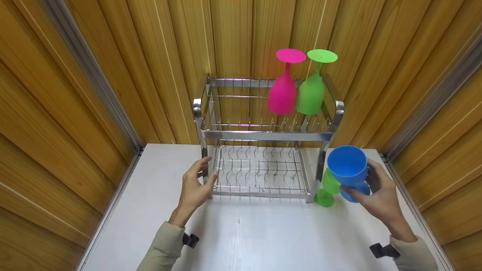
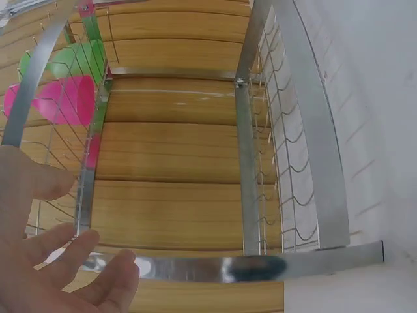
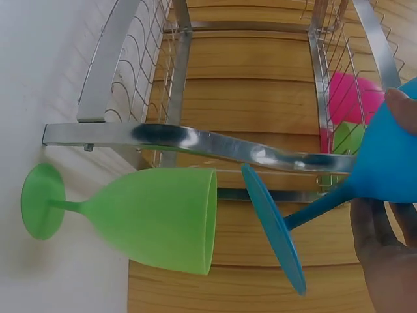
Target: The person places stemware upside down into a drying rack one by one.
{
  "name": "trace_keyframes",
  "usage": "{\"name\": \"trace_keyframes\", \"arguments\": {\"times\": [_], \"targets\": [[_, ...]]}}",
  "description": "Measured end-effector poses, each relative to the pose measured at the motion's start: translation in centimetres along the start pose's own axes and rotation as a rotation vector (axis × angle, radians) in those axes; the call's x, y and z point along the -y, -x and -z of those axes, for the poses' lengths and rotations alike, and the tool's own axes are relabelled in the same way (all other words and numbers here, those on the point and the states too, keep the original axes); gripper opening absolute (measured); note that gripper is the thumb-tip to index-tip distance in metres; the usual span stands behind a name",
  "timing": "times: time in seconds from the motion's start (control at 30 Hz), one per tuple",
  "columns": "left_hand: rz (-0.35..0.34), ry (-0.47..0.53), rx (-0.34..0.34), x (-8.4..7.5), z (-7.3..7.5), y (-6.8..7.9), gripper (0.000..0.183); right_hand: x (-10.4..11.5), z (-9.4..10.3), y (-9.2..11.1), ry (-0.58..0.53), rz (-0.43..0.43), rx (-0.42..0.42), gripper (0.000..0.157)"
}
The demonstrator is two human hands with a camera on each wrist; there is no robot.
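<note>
My right hand [image 1: 380, 192] holds a blue plastic goblet [image 1: 347, 167] by its bowl, mouth up and tipped toward the head camera. Below and beside it, a green goblet [image 3: 150, 218] stands upright on the white table, right of the two-tier metal dish rack [image 1: 260, 136]. On the rack's upper tier, toward the right, a pink goblet [image 1: 282, 94] and another green goblet [image 1: 311, 96] rest upside down, side by side. At the rack's left front post is my left hand [image 1: 193, 190], its fingers loosely spread and holding nothing.
The rack's lower tier [image 1: 260, 169] is a wire grid with wavy dividers. Wood-patterned panels [image 1: 233, 45] enclose the white tabletop [image 1: 256, 233] at the back and both sides. Metal strips [image 1: 94, 71] run along the corners.
</note>
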State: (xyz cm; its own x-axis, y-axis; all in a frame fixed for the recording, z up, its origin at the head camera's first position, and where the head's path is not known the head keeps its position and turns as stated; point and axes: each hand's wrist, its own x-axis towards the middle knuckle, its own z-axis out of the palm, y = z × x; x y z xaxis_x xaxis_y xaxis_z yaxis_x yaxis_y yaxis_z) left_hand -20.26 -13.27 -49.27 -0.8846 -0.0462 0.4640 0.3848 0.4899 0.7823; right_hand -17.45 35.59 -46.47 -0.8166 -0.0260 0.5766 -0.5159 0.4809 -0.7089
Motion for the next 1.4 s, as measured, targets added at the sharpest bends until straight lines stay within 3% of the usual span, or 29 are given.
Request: {"name": "trace_keyframes", "arguments": {"times": [0.27,0.57,0.7,1.03,1.4], "targets": [[-0.078,0.073,0.119,-3.6,-1.0,1.1,0.052,2.5,-2.0,-0.2,0.076,0.157,0.05,0.098],[-0.145,0.169,0.269,-6.9,-2.8,2.2,0.061,5.6,-4.8,0.1,0.319,0.332,0.113,0.099],[-0.155,0.196,0.315,-7.9,-3.4,2.7,0.064,6.5,-6.1,0.5,0.406,0.409,0.092,0.102],[-0.176,0.299,0.382,-9.1,-5.2,2.8,0.076,8.2,-8.4,0.9,0.545,0.554,0.078,0.106],[-0.203,0.36,0.458,-9.6,-6.3,2.3,0.086,9.0,-9.8,1.1,0.598,0.597,0.102,0.097]]}}
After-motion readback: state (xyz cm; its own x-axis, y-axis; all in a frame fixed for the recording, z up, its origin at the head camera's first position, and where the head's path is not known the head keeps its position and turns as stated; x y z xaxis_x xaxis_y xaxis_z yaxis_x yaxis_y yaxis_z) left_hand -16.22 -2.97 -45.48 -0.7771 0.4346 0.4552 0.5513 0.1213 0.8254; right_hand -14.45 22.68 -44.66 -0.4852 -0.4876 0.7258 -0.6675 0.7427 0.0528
